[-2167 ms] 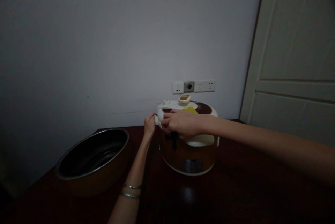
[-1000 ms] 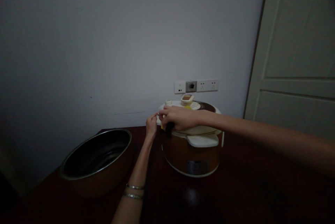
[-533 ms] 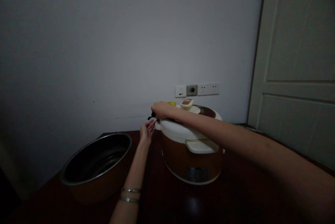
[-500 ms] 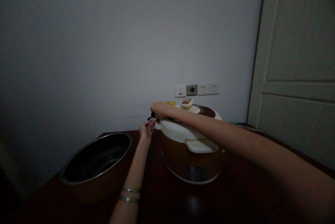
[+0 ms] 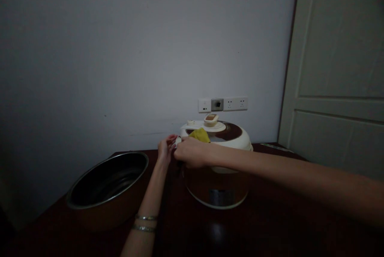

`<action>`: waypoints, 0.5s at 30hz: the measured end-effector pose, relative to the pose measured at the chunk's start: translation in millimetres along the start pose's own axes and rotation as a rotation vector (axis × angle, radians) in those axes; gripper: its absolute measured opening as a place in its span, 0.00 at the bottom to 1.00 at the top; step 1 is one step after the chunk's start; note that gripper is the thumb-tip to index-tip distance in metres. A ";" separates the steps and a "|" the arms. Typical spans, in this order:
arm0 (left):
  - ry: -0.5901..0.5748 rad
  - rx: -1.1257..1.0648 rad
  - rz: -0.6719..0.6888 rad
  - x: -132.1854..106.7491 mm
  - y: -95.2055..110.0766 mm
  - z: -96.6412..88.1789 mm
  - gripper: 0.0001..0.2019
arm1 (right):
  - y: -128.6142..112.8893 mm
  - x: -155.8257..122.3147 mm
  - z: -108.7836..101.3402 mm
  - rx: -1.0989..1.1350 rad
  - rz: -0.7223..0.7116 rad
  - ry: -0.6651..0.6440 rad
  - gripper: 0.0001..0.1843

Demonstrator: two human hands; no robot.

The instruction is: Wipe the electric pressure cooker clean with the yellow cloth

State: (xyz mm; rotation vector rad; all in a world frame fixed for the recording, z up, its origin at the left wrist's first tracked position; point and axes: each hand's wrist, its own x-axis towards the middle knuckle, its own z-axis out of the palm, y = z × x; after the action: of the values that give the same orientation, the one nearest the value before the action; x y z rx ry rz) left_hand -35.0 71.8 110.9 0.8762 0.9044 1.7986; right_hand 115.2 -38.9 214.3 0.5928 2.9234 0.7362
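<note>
A large rice cooker (image 5: pixel 216 187) with a brown body and white-rimmed lid (image 5: pixel 237 144) stands on the dark table. My left hand (image 5: pixel 166 147) is at its left side, fingers curled against the small white side handle (image 5: pixel 178 141). My right hand (image 5: pixel 192 152) reaches across the cooker's front and is closed on a yellow cloth (image 5: pixel 200 135), part of which sticks up above the knuckles. Something dark shows below the right fingers, too dim to name. The right forearm hides much of the cooker's front handle.
A wide brown inner pot (image 5: pixel 109 201) with a dark inside and metal rim stands at the left. Behind the cooker, a row of wall sockets (image 5: pixel 235 103) is set in the pale wall. A panelled door (image 5: pixel 339 125) is on the right.
My right hand has come down and nearer along the cooker's left side, and more of the yellow cloth shows. My left hand stays by the side handle, its fingers more curled.
</note>
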 end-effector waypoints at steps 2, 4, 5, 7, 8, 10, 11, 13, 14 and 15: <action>0.021 -0.004 -0.025 -5.7 3.8 3.5 0.11 | -5.4 -22.5 0.5 0.032 -0.084 0.044 0.08; 0.037 0.016 -0.013 -11.3 7.5 7.8 0.13 | -4.5 -48.8 1.8 0.093 -0.107 0.130 0.08; 0.041 0.037 0.005 -13.3 8.8 10.0 0.14 | -1.7 -62.4 2.7 0.127 -0.097 0.180 0.08; 0.040 0.113 0.072 -15.4 9.6 14.2 0.15 | 7.7 -87.3 4.1 0.217 -0.008 0.302 0.11; 0.036 0.164 0.114 -15.4 9.3 16.2 0.16 | 14.0 -97.4 4.2 0.285 0.054 0.380 0.12; 0.028 0.260 0.191 -14.5 7.6 20.0 0.16 | 28.6 -109.7 1.2 0.427 0.182 0.551 0.13; 0.026 0.293 0.219 -14.0 6.6 21.8 0.15 | 36.5 -111.4 -2.3 0.486 0.242 0.635 0.12; 0.021 0.319 0.252 -13.8 5.1 24.9 0.14 | 52.2 -105.6 -13.1 0.541 0.356 0.783 0.09; 0.019 0.324 0.265 -14.2 4.7 26.2 0.14 | 59.8 -98.7 -19.7 0.538 0.408 0.847 0.10; 0.018 0.336 0.280 -14.7 4.5 27.2 0.14 | 67.0 -89.6 -26.4 0.519 0.455 0.902 0.11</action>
State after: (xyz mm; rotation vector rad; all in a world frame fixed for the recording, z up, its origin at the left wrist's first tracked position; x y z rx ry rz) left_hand -8.8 62.6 125.1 1.2515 1.1636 1.9226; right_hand 217.2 -30.5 266.6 1.2864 3.9193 0.2724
